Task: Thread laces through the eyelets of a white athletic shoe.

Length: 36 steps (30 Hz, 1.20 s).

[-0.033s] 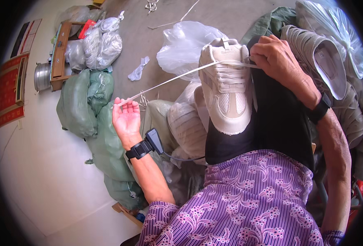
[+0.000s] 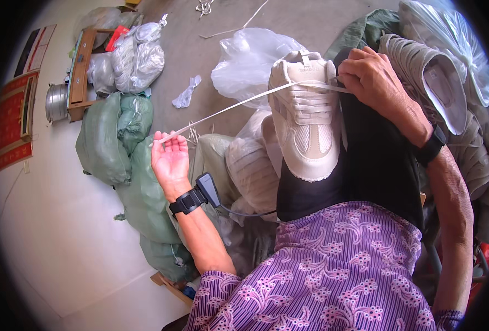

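Cream mesh and smooth panels cover the sneaker [image 2: 305,149] that I see resting on the black trousers [image 2: 379,149], toe near, collar far. From my remote seat, the pale lace [image 2: 222,112] looks taut on the left, running across the upper part of the tongue. At its left end, the left hand [image 2: 171,160] pinches it in the fingertips, palm up; on the right, the right hand [image 2: 374,74] is clenched around it, knuckles up, just beside the shoe. I judge the lace light, limp and a little slippery, so I'd favour a firm pinch near each end. The sneaker itself looks light, soft above and stiffer in the sole; I'd steady it at the toe or heel.
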Each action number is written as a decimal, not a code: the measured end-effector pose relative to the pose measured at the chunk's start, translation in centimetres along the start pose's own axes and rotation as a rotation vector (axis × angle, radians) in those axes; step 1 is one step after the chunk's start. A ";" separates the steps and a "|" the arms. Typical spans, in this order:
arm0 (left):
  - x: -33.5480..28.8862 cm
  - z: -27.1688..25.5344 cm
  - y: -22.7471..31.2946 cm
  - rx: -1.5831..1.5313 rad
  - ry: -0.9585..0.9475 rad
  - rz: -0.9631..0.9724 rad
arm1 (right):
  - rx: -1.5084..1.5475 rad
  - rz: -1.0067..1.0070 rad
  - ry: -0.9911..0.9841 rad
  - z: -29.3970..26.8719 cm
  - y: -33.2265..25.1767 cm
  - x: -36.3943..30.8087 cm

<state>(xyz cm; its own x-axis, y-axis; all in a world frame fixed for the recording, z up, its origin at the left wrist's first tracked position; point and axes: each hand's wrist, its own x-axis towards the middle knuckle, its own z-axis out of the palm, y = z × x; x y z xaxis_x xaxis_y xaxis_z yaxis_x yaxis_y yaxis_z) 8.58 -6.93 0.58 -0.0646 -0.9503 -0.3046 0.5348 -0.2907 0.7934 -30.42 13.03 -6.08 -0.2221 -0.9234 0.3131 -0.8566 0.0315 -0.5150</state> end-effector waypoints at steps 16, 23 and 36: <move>0.7 -1.8 -0.5 -0.114 -0.066 -0.045 | -0.042 -0.080 -0.009 0.5 -0.3 0.4; 0.6 -0.3 -1.5 -0.038 -0.072 -0.023 | 0.023 -0.055 -0.028 0.7 -0.4 0.7; -3.9 11.8 -11.4 0.706 -0.468 -0.234 | -0.011 -0.019 0.041 1.2 -0.9 0.3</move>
<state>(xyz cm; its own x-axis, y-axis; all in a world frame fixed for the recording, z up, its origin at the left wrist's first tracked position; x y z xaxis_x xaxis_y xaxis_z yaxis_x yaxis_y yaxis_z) -7.20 -1.19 -1.06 -0.5287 -0.7611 -0.3759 -0.1717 -0.3378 0.9254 -29.14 12.30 -6.46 -0.2250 -0.9072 0.3554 -0.8658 0.0188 -0.5001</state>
